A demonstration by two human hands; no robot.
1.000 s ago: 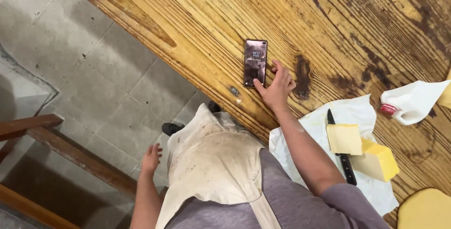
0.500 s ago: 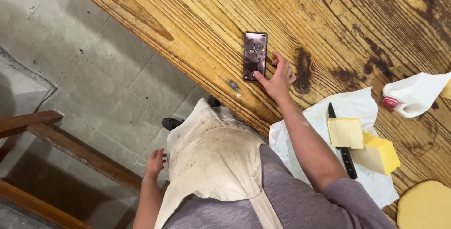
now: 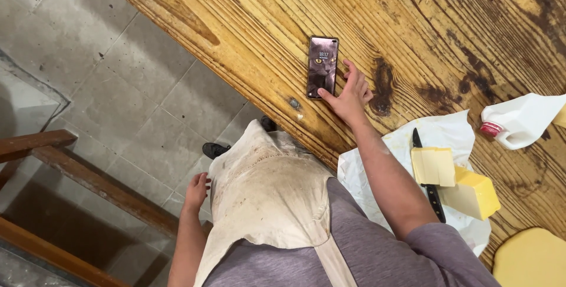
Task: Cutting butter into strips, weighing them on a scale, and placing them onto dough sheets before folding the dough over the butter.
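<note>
Right hand [image 3: 349, 93] laid flat on the wooden tabletop [image 3: 247, 45], fingers spread and apart, thumb tip touching the lower right edge of a smartphone [image 3: 322, 66], nothing gripped. Smartphone face up near the tabletop's front edge, screen lit, showing a grey cat picture, long side running away from the body. Left hand [image 3: 196, 191] hanging loose beside the hip, off the tabletop and above the tiled floor [image 3: 118, 86], fingers slack and slightly curled, nothing held, close to the edge of a stained cream apron [image 3: 268, 198] worn over a grey shirt. To the right of the right forearm, a sheet of white paper [image 3: 448, 137] spread on the tabletop, bearing two pale yellow cheese blocks [image 3: 454, 178], one lying partly over the other, and a black-handled knife [image 3: 428, 181] lying beneath and beside the blocks, tip pointing away from the body. Beyond the paper, a white plastic jug [image 3: 519, 121] with a red cap on its side. At the lower right corner, part of a rounded yellow slab [image 3: 530, 260]. Dark shoe [image 3: 213, 148] visible on the floor below the tabletop's edge; wooden chair frame [image 3: 76, 181] at the left.
</note>
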